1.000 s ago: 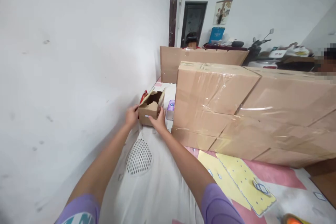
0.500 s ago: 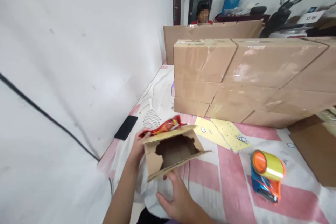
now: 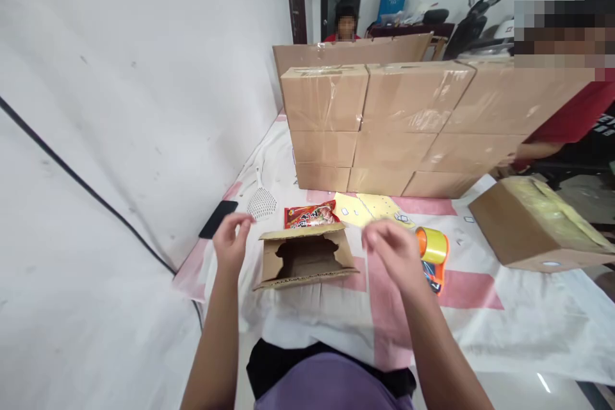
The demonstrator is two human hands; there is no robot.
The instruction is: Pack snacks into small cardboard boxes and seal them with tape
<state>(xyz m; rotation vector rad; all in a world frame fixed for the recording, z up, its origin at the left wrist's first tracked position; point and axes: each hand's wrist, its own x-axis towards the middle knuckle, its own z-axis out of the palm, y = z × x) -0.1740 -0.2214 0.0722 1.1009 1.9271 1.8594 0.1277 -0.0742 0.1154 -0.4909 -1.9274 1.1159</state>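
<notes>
A small open cardboard box lies on its side on the white and pink cloth, its opening towards me. A red snack packet lies flat just behind it. My left hand hovers left of the box, fingers loosely curled, holding nothing. Just right of the box my right hand hovers, blurred by motion, fingers bent and empty as far as I can see. Neither hand touches the box.
An orange and yellow tape dispenser sits right of my right hand. Yellow label sheets, a white mesh scoop and a black phone lie nearby. Stacked taped cartons form a wall behind. A sealed carton sits at right beside a person in red.
The small box went from the far corner to just in front of me. Both hands have let go of it and drawn apart; the red packet now lies behind it.
</notes>
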